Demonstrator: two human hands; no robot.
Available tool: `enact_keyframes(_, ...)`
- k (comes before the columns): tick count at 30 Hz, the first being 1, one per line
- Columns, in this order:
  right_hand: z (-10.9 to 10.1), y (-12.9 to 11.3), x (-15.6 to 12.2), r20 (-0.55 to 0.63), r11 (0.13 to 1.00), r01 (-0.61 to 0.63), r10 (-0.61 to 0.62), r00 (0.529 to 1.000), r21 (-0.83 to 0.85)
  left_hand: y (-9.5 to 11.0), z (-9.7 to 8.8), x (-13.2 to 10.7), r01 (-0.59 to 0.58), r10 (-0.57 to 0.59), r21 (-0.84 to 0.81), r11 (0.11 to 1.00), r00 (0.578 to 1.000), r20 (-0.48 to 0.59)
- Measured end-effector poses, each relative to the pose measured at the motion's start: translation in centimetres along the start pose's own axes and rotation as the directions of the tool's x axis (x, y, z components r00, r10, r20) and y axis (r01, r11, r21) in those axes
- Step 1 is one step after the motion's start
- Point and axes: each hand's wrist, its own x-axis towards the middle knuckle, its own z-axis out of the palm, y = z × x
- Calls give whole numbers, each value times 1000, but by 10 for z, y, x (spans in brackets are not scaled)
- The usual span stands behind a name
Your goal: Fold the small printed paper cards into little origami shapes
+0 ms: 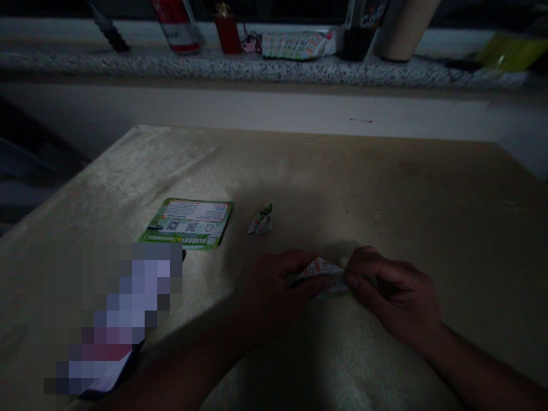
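Note:
Between my two hands is a small folded piece of printed paper (pixel 320 267), pointed at the top, with orange and white print. My left hand (pixel 278 285) pinches its left part, thumb in front and fingers behind. The thumb and index finger of my right hand (pixel 394 291) close on its right corner. The lower part of the paper is dim and partly hidden by my left thumb. Beyond my left hand, a small folded paper shape (pixel 262 221) with green and white print rests on the table. Left of it lies a flat green printed leaflet (pixel 188 222).
A lit, pixelated device resembling a phone (pixel 132 308) lies left of my left arm on the pale table (pixel 385 177). Along the stone windowsill (pixel 240 69) stand a red can (pixel 177 28), a small red bottle (pixel 228 31), a crumpled wrapper (pixel 297 45) and a dark bottle (pixel 359 34).

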Motion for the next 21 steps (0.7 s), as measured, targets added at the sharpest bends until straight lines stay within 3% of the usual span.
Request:
enact_keyframes(7,-3,5,-2,83,994,87,-82,993,-63,-6,2,2,132,-115,-149,980,987,116)
enact_keyframes(15,-6,7,-4,173,994,52,-35,984,-93,-10,2,5,249,-179,-344,905,958,223)
enact_keyframes(21,-6,5,-4,186,994,-6,26,982,-105,-7,1,6,266,-165,-412,871,950,265)
